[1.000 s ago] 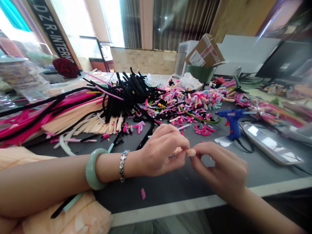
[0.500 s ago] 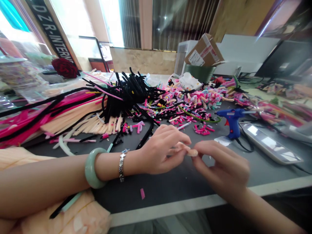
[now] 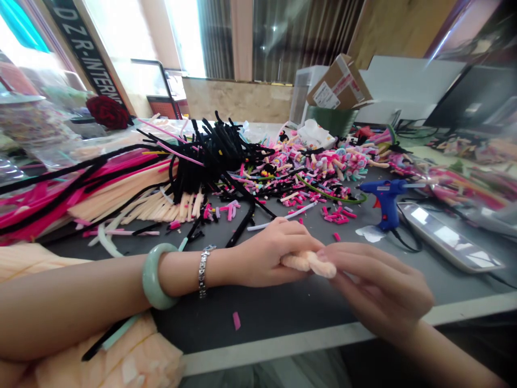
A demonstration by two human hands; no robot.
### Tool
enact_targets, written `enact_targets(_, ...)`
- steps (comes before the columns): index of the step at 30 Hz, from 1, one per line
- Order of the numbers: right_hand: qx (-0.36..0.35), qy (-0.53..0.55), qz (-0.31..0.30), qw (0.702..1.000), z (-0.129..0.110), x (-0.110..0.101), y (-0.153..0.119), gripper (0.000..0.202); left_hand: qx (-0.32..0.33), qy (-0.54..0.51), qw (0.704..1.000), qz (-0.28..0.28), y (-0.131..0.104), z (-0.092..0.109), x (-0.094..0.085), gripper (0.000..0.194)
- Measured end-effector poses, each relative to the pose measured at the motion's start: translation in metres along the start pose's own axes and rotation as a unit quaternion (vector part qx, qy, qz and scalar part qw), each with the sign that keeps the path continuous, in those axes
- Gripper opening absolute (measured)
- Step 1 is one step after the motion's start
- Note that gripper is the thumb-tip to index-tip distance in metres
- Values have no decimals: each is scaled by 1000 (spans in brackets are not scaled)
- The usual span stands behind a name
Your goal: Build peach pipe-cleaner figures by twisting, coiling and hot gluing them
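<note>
Both hands grip one peach fuzzy stem (image 3: 309, 263) (left hand (image 3: 269, 253) pinching, right hand (image 3: 379, 288) closed round its tip) above the grey table (image 3: 283, 318).

Short fuzzy peach pipe-cleaner piece (image 3: 310, 263), lying level, pinched between both hands

This is a small craft workshop. The desk (image 3: 307, 318) carries heaps of pipe cleaners (image 3: 121, 188) toward its far left corner, many cut pieces (image 3: 323, 167) at the far edge, and a blue glue gun (image 3: 385, 196) near the right edge.
</note>
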State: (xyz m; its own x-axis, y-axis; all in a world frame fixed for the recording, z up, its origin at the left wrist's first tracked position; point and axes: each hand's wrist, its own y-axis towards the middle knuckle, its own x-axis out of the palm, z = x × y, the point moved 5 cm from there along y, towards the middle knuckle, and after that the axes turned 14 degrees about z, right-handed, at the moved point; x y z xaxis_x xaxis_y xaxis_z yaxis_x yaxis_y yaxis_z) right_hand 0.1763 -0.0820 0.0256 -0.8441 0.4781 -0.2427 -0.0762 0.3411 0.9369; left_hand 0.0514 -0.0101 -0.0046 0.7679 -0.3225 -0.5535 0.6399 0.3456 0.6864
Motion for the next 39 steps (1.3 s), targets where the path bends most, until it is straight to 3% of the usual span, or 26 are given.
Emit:
enact_targets(3,7,10,-4,1000,0,0,1,26,3,-30,999,15,2,2,-2,21)
enact_targets(8,15,30,-17,999,1,2,1,27,29,-58,997,-34,2,9,1,14)
enact_targets(17,94,13,19,995,10,-1,-4,18,24,51,998,-24,-4,5,0,16)
enact_targets(23,72,45,6,996,8,3,-5,24,-10,50,998,-49,-4,1,2,18)
enact_targets(30,99,51,12,994,10,6,-5,22,44,127,989,-60,-5,5,5,14)
enact_targets(39,112,-2,39,993,7,1,-7,17,43,235,969,-63,-3,10,5,20)
